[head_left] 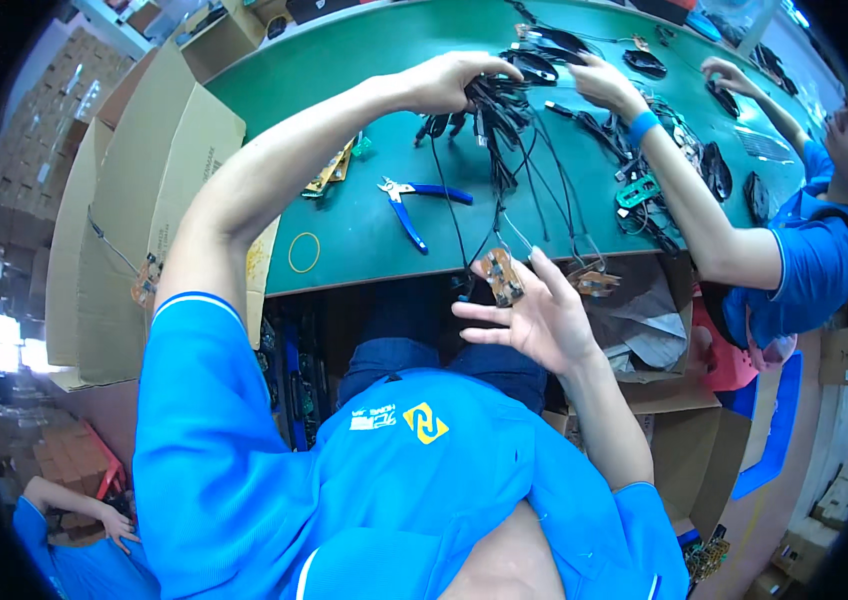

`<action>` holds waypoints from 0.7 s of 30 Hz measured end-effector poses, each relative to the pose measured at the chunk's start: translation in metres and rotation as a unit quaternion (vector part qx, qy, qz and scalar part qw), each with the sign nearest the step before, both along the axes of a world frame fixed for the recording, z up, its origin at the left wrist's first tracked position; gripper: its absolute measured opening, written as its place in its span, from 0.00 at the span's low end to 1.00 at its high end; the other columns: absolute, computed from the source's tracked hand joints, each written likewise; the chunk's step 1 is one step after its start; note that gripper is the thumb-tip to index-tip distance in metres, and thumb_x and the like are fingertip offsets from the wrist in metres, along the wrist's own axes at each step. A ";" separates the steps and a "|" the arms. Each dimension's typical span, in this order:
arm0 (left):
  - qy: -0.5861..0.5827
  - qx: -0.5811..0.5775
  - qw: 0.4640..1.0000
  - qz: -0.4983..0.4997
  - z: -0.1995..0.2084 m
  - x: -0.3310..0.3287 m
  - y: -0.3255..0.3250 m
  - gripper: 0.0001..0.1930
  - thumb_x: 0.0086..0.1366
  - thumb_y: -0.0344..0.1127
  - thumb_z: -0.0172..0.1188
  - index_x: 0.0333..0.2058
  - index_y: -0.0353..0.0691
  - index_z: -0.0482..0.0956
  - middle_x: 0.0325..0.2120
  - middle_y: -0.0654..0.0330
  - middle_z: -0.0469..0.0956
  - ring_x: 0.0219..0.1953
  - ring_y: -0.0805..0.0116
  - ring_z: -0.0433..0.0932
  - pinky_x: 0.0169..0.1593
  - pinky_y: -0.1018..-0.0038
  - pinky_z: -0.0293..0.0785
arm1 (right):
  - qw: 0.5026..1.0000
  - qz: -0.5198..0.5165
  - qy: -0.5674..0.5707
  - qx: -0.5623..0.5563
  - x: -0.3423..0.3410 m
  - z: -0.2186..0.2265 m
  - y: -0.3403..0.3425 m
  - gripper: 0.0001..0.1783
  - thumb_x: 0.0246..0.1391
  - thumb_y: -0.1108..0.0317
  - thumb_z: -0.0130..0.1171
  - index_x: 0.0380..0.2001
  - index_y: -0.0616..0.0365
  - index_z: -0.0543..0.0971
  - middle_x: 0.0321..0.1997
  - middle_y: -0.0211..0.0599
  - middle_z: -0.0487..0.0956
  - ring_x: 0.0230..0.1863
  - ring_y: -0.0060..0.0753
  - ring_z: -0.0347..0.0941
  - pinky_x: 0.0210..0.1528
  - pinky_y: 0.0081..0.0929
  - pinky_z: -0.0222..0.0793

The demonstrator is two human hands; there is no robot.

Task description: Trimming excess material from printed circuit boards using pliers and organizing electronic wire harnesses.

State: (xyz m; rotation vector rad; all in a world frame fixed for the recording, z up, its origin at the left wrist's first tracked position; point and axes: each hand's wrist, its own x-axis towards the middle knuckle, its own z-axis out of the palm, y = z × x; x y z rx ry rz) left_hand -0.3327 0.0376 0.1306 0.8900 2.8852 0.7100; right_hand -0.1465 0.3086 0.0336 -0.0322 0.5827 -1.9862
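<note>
My left hand (449,82) is closed over a bundle of black cables (500,120) at the far side of the green table. Several wires trail from the bundle toward the near edge. At that edge my right hand (544,315) holds a small brown circuit board (501,278) at its index finger; thumb and other fingers are spread. Wires run up from this board. Another circuit board (594,283) hangs on wires beside the right hand. Blue-handled cutters (416,205) lie on the table between my arms, jaws apart.
A co-worker's hand (604,85) reaches toward the cables from the right. Coiled cables (644,63) and a tangle of leads lie on the table. An open cardboard box (159,190) stands left, near a yellow rubber band (305,252). Another box (699,450) sits below right.
</note>
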 end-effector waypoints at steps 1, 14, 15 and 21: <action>-0.004 0.004 1.000 0.004 -0.009 0.000 -0.005 0.45 0.45 0.11 0.56 0.65 0.50 0.68 0.63 0.58 0.68 0.63 0.56 0.69 0.64 0.65 0.73 | 0.997 0.019 0.039 0.069 0.005 0.009 0.003 0.39 0.65 0.39 0.46 0.71 0.46 0.58 0.68 0.47 0.63 0.58 0.63 0.72 0.52 0.54 0.74; 0.231 -0.004 0.968 0.094 -0.052 0.056 -0.044 0.37 0.49 0.12 0.56 0.59 0.48 0.72 0.56 0.58 0.72 0.47 0.54 0.77 0.50 0.66 0.78 | 0.476 -0.212 0.725 0.450 -0.156 0.068 -0.053 0.16 0.57 0.61 0.62 0.40 0.65 0.83 0.32 0.36 0.83 0.28 0.30 0.76 0.33 0.26 0.73; 0.242 0.004 0.964 0.107 -0.049 0.067 -0.045 0.36 0.50 0.12 0.56 0.59 0.47 0.73 0.56 0.58 0.73 0.46 0.54 0.77 0.48 0.67 0.78 | 0.435 -0.243 0.748 0.439 -0.174 0.055 -0.064 0.17 0.55 0.59 0.62 0.36 0.65 0.84 0.35 0.41 0.84 0.29 0.36 0.79 0.35 0.32 0.75; 0.173 0.207 0.946 0.181 -0.004 0.160 -0.027 0.16 0.58 0.24 0.67 0.45 0.44 0.83 0.30 0.64 0.76 0.30 0.74 0.73 0.34 0.78 0.66 | 0.395 -0.038 0.739 0.544 -0.201 0.047 -0.098 0.18 0.51 0.57 0.65 0.34 0.64 0.84 0.33 0.41 0.84 0.29 0.37 0.78 0.35 0.31 0.75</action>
